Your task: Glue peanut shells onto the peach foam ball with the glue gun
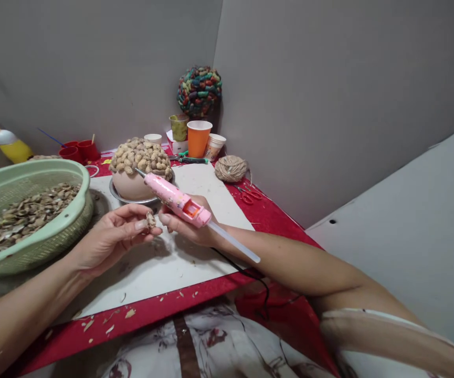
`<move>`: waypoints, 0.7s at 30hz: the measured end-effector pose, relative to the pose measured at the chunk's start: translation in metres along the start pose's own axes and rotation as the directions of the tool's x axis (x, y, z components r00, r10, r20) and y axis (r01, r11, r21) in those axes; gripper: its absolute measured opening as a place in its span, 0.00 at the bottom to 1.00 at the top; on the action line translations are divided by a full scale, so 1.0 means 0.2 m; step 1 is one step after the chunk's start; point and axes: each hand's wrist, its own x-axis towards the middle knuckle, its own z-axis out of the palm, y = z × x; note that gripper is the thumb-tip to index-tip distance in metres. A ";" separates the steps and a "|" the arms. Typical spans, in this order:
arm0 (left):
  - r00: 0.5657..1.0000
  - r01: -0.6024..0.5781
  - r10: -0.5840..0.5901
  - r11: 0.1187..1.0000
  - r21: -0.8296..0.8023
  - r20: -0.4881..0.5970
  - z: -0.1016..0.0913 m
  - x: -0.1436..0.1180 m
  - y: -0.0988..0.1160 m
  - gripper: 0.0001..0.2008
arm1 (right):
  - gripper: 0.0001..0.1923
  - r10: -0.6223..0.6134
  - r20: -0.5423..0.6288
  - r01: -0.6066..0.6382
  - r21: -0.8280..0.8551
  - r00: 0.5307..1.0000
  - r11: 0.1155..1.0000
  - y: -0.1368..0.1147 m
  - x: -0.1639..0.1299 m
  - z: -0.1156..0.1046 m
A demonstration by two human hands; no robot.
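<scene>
Green basket (33,220) of shells sits beside left hand (108,239).

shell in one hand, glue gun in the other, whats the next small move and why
Probably bring the glue gun nozzle back to the peanut shell pinched in the left hand and dab glue on it. The right hand holds the gun pointing away toward the shell-covered ball, and no glue shows on the shell.

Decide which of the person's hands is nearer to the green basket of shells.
Left. The left hand, pinching a shell piece, is just beside the green basket. The right hand, gripping the pink glue gun, is farther off to its right.
</scene>
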 end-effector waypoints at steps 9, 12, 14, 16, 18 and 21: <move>0.997 0.007 -0.003 0.998 -0.063 0.076 0.01 0.01 -0.04 0.13 | 0.11 -0.035 0.029 0.040 -0.200 0.999 0.979 0.05 -0.02 0.02; 0.998 0.007 -0.001 0.996 -0.087 0.069 0.00 0.01 -0.05 0.13 | 0.10 -0.133 0.027 0.135 -0.208 0.991 0.969 0.07 -0.01 0.02; 0.997 0.012 -0.005 0.995 -0.099 0.071 0.00 0.01 -0.05 0.13 | 0.11 -0.159 0.033 0.163 -0.220 0.987 0.962 0.08 -0.01 0.02; 0.997 0.020 -0.012 0.994 -0.105 0.076 0.00 0.01 -0.05 0.14 | 0.11 -0.146 0.032 0.149 -0.235 0.989 0.961 0.08 -0.01 0.01; 0.997 0.026 -0.017 0.993 -0.113 0.073 0.00 0.01 -0.05 0.15 | 0.10 -0.121 0.015 0.121 -0.221 0.993 0.968 0.07 -0.01 0.01; 0.997 0.041 -0.034 0.992 -0.120 0.065 0.00 0.01 -0.05 0.16 | 0.11 -0.057 -0.013 0.054 -0.163 0.998 0.985 0.05 -0.01 0.00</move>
